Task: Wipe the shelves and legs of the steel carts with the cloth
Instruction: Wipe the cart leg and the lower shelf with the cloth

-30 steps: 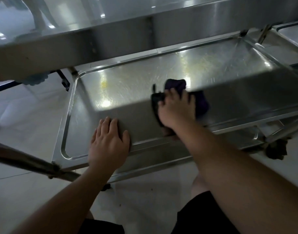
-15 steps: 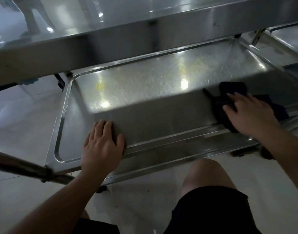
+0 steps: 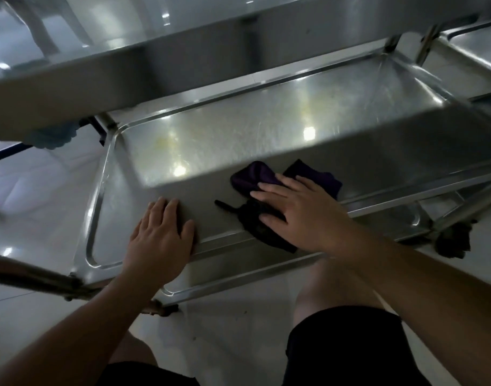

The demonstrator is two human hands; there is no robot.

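Two hands flat on lower shelf [image 3: 266, 129]: left hand [image 3: 160, 235] fingers straight, bare steel near edge; right hand [image 3: 297, 215] pressing dark cloth [image 3: 255, 176], just right.

Pale glossy floor tiles [image 3: 44, 196] and black shorts [image 3: 347, 349] below.

Pale glossy tiled floor [image 3: 38, 190] with bright reflected ceiling lights, dim room.
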